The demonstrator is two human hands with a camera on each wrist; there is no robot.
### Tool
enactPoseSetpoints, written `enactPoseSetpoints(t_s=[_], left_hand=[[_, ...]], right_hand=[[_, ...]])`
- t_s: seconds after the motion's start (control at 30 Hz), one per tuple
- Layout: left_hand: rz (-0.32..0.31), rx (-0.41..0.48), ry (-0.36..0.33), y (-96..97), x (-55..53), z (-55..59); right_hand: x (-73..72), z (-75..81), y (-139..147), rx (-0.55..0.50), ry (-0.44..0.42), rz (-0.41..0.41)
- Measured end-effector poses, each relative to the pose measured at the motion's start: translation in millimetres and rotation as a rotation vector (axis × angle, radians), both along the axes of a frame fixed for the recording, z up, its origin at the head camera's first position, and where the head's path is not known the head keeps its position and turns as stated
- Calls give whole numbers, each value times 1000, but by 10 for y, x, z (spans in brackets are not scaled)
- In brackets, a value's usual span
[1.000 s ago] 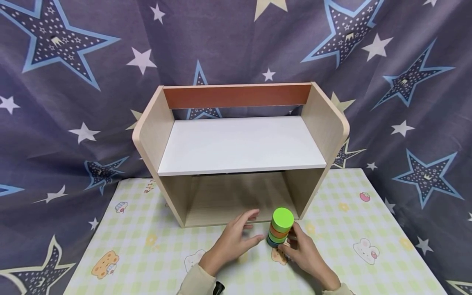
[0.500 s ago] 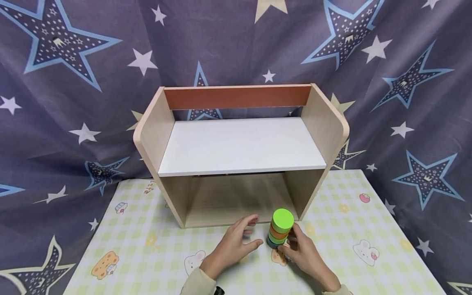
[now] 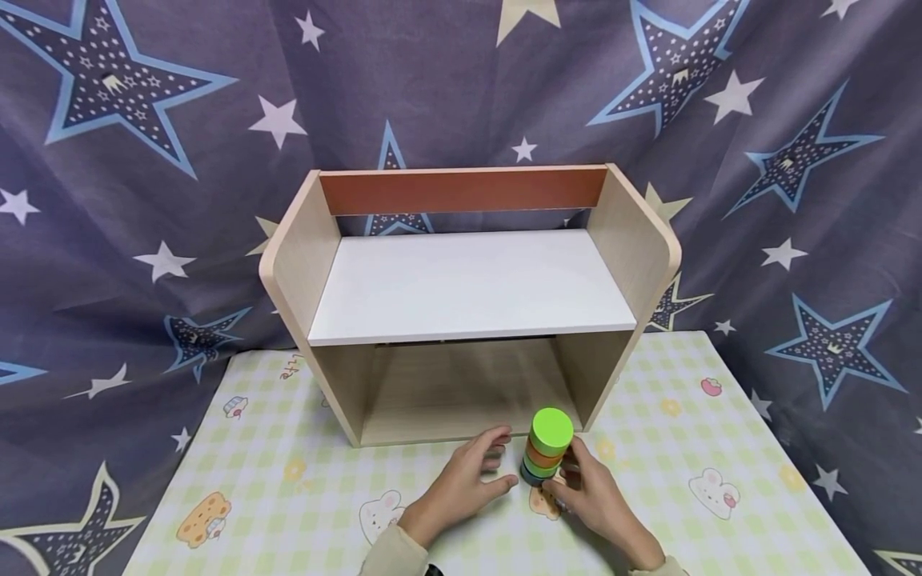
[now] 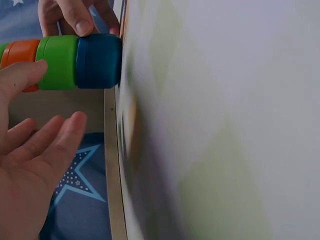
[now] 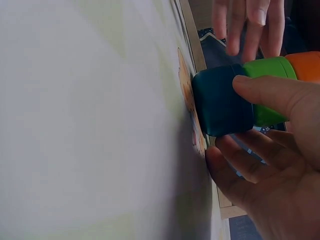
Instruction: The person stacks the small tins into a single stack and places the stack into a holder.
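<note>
A stack of round plastic pieces stands upright on the table in front of the shelf. From the bottom up, it has a dark blue piece, a green piece, an orange piece and a bright green top. My right hand holds the stack low on its right side. Its thumb lies against the blue piece in the right wrist view, with fingers bent round the far side. On the stack's left is my left hand, fingers loosely bent, holding nothing; the head view shows a small gap between its thumb and the stack.
Behind the hands stands a wooden shelf unit with a white upper board and a lower compartment. A checked cloth with cartoon prints covers the table. A star-patterned curtain hangs at the back and sides.
My left hand has shifted slightly downward and to the right in the head view. The right hand and the stack have stayed in place.
</note>
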State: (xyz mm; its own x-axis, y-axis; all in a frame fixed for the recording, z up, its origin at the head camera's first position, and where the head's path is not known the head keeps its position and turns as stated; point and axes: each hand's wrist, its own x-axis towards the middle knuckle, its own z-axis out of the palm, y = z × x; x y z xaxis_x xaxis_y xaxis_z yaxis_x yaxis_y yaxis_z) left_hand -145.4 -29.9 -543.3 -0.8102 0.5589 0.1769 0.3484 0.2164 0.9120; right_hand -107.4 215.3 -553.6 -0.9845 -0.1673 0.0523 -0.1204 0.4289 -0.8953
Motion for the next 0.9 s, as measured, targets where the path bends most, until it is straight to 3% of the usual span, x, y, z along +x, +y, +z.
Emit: enactPoseSetpoints(t_s=[0.27,0.9], left_hand=[[-20,21,-54,107,-29,-52],[-47,-101,-63,200,-68,-75]], right_hand=[[3,4,11,-12,-2,6],[9,10,7,-23,-15,3]])
